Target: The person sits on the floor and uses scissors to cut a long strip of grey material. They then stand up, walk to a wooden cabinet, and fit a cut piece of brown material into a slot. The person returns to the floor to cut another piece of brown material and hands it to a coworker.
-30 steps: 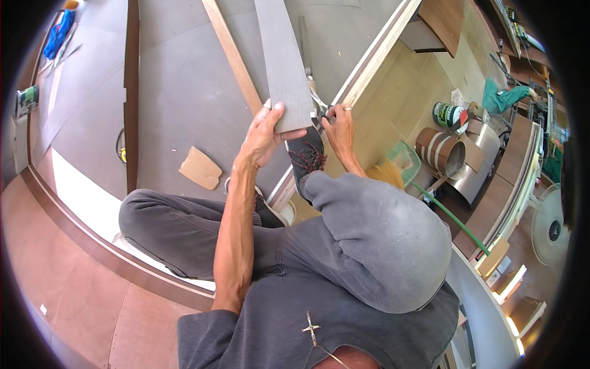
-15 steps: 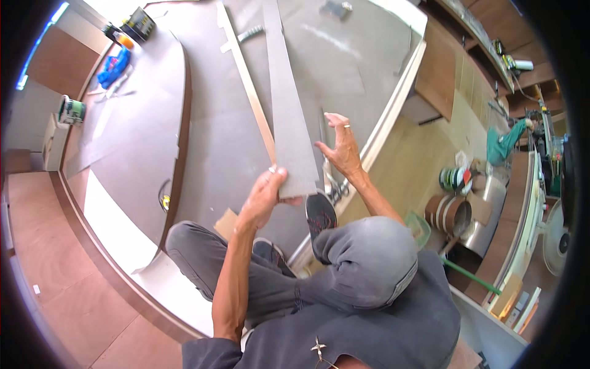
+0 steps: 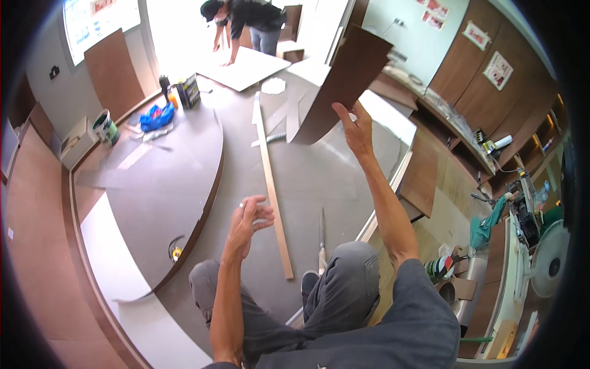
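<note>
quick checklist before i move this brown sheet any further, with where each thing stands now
1. Brown sheet gripped: ok, the right hand holds it at an edge.
2. Left hand free: ok, fingers loosely curled around nothing.
3. Left hand clear of the wooden strip: cannot tell, the fingertips look right beside it.
4. Loose tools away from the legs: not ok, a long metal tool lies close by the right knee in this view.
5. Co-worker's hands off the sheet: ok, the co-worker leans over a white board.
</note>
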`<move>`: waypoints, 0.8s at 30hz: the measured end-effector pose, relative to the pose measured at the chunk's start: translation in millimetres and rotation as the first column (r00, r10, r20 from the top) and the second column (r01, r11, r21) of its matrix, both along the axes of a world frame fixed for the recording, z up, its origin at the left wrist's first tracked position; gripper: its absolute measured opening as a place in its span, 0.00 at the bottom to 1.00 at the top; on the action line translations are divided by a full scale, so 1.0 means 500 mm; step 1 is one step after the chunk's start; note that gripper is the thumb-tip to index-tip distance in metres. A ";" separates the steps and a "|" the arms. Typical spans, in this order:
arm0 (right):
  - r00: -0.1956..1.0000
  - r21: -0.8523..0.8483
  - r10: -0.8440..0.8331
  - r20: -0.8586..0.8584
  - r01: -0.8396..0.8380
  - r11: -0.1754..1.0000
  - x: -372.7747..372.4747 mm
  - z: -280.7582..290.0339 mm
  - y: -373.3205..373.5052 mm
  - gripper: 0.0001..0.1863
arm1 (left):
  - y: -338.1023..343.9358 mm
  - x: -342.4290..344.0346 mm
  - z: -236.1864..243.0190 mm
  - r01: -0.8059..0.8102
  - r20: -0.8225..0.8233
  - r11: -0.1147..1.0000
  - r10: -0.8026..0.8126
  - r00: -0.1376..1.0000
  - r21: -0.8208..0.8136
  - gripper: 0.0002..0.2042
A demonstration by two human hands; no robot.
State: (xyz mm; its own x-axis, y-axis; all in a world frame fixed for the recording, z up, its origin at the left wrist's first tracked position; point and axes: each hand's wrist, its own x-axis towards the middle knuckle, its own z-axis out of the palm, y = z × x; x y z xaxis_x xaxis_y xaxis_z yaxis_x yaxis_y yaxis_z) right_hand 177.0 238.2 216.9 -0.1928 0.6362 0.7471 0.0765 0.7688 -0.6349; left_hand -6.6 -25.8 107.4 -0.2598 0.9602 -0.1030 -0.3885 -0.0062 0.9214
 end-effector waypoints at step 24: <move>0.891 0.030 -0.424 -0.160 0.434 0.901 0.427 0.300 -0.152 0.17 | -0.033 0.065 -0.033 0.242 -0.122 0.968 -0.234 0.965 0.063 0.19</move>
State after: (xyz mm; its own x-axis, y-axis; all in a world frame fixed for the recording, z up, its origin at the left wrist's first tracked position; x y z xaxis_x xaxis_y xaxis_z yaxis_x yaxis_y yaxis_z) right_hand 390.6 162.0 367.1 0.2024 0.5827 0.7871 0.3178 0.7211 -0.6156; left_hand 25.7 -42.2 90.8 -0.0284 0.9995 -0.0096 -0.2810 0.0013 0.9597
